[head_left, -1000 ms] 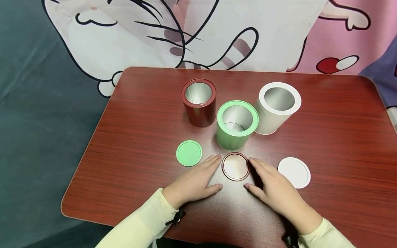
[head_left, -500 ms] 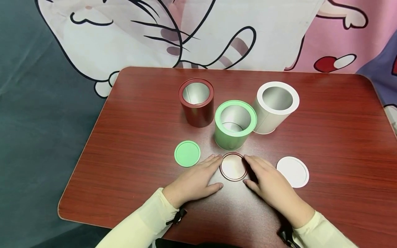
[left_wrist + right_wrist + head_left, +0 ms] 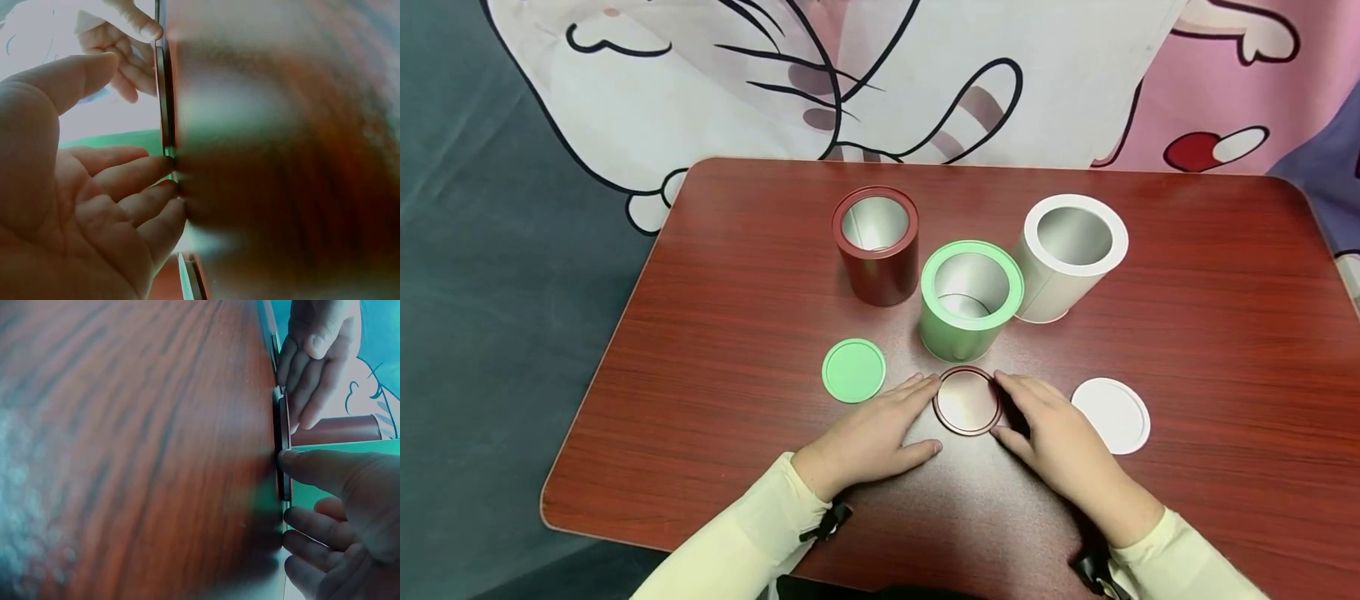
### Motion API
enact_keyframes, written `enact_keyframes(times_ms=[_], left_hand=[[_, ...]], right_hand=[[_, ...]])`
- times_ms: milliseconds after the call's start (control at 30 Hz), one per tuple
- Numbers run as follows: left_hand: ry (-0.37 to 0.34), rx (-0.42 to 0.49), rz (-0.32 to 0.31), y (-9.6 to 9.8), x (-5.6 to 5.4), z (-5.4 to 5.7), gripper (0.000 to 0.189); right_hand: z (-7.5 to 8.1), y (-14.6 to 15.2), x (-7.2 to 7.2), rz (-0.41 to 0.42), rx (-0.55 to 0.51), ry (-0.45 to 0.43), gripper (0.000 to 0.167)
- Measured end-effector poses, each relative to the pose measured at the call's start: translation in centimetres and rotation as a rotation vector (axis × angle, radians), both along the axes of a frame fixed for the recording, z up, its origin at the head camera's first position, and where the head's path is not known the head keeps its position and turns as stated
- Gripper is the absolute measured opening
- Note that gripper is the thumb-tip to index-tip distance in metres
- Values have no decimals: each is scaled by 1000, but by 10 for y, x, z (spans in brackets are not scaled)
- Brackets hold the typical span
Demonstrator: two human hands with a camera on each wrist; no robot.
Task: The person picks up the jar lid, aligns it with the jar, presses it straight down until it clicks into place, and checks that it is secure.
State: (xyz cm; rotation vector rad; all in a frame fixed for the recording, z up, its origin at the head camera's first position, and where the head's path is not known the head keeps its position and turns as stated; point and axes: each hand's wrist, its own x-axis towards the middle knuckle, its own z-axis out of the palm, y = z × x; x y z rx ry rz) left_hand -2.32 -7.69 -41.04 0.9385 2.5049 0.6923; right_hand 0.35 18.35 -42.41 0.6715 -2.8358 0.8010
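In the head view a brown-red round lid [image 3: 967, 402] lies flat on the table between the two hands. My left hand [image 3: 876, 433] rests at its left, fingers extended, fingertips at or very near the lid's upper left edge. The left thumb points inward, apart from the lid. On the other side, my right hand [image 3: 1060, 442] has its forefinger at the lid's upper right edge and its thumb at the lower right. In the right wrist view the right thumb [image 3: 319, 467] touches the side of the lid [image 3: 283, 434]. Neither hand is curled round it.
Behind the lid stands a green can [image 3: 966, 333], with a brown-red can [image 3: 883, 279] and a white can [image 3: 1045, 287] farther back, all without lids. A green lid [image 3: 853, 371] lies left of the hands, a white lid [image 3: 1112, 417] right. All are on the wooden table [image 3: 700, 333].
My right hand has moved slightly left, and its thumb has come in to the brown-red lid's lower right edge. My left hand has stayed nearly still.
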Motion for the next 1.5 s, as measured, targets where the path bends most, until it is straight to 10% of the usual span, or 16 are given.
enact_keyframes(times_ms=[1500], left_hand=[[211, 358, 145, -8, 17, 10, 70]], right_hand=[[29, -6, 14, -37, -177, 151, 71]])
